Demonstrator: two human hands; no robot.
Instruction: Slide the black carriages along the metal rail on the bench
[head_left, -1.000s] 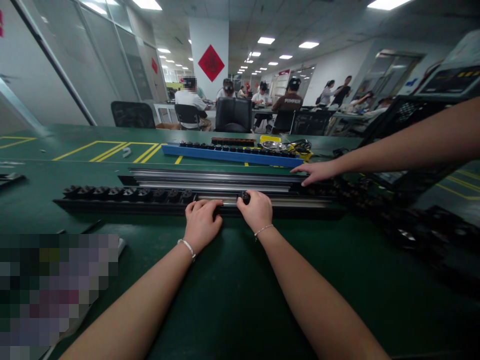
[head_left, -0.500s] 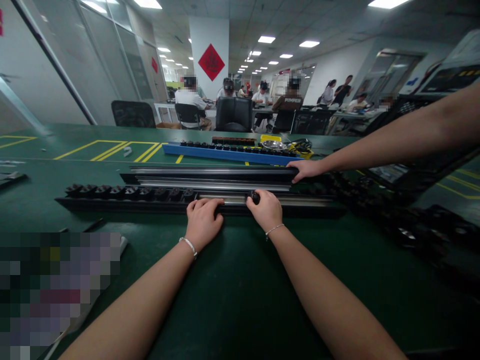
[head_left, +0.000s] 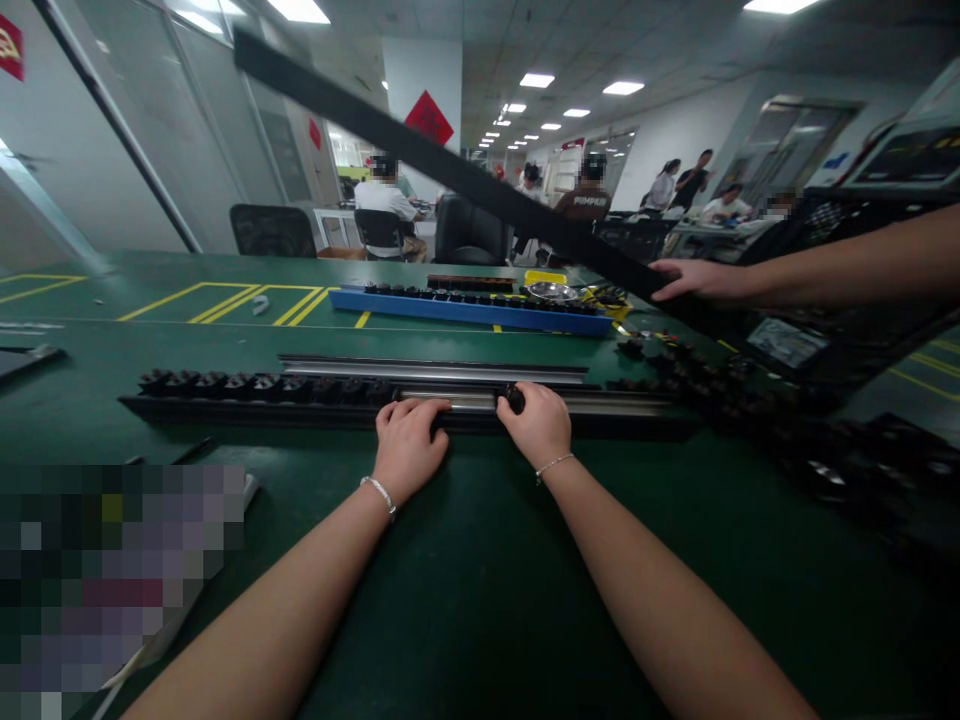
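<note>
A long black channel (head_left: pixel 247 410) with a silver strip inside lies crosswise in front of me. Small black parts (head_left: pixel 266 385) stand in a row along its left half. My left hand (head_left: pixel 407 445) grips the channel near its middle, fingers over the top and thumb on the near side. Pinched in my right hand (head_left: pixel 538 425) is a small round black part (head_left: pixel 514 398), held at the channel right of centre; my fingers hide some of it. Behind lies a second rail (head_left: pixel 435 370) with a silvery face.
From the right, another person's hand (head_left: pixel 701 280) holds up a long dark bar (head_left: pixel 420 150), slanting across the view. Loose black parts (head_left: pixel 750 410) heap at the right. A blue tray (head_left: pixel 472 311) with black parts lies farther back. A metal dish (head_left: pixel 553 291) stands near it.
The other person's hand has lifted the dark bar from behind the channel, its left end raised high. My own hands stay in nearly the same place.
</note>
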